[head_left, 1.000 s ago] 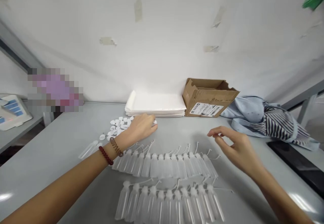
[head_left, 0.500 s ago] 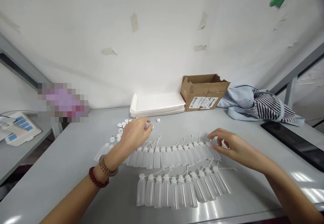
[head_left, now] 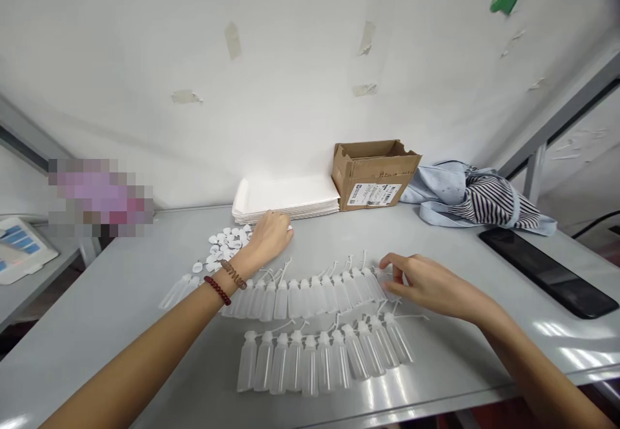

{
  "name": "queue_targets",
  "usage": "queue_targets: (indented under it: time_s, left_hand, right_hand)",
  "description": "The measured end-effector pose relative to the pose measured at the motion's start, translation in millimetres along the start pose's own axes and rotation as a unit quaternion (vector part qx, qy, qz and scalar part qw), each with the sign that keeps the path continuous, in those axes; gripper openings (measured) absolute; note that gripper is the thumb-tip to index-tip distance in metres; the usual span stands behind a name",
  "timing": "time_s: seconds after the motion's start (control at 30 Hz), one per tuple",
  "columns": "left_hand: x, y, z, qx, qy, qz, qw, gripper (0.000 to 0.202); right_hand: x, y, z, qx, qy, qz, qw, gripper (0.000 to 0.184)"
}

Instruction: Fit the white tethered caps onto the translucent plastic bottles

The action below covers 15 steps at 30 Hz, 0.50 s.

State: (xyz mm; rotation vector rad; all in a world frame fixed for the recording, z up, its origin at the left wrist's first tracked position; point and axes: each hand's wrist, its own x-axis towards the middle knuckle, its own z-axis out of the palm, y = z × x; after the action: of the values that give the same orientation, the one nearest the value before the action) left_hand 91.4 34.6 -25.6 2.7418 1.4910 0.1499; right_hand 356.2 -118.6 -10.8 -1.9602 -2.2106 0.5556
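Small translucent plastic bottles with thin white strips at their necks lie in a back row [head_left: 305, 300] and a front row [head_left: 295, 361]. My left hand [head_left: 272, 235] is closed beyond the back row, its fingertips on a small white cap [head_left: 290, 227], mostly hidden by the fingers. My right hand [head_left: 426, 283] has its thumb and index finger around the upper part of a bottle [head_left: 384, 275] at the back row's right end. Several loose white caps [head_left: 225, 241] lie left of my left hand. A few bottles [head_left: 175, 292] rest under my left forearm's far side.
A stack of white envelopes [head_left: 290, 196] and an open cardboard box [head_left: 372, 174] stand against the wall. Right of them lie a light blue cloth with a striped part [head_left: 489, 199] and a black phone-like slab [head_left: 547, 271]. A blurred purple item [head_left: 97, 190] is at the left.
The view has shifted slightly right. My left hand has moved right and away from me onto the lone cap. My right hand's fingers have closed in on the end bottle.
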Motion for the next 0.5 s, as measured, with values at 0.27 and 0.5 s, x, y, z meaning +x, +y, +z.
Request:
queue_targets:
  time_s: [0.27,0.5]
  left_hand:
    - [-8.6,5.1,-1.6,-0.012,0.022,0.012,1.000,0.023]
    - [-42.7,20.5,-21.1,-0.100,0.078,-0.003,0.992,0.022]
  right_hand:
    - [-1.2,-5.5,0.3,0.002,0.013,-0.006,1.000,0.021]
    - [0.4,-5.4,5.7,0.040,0.020,0.001,0.999,0.023]
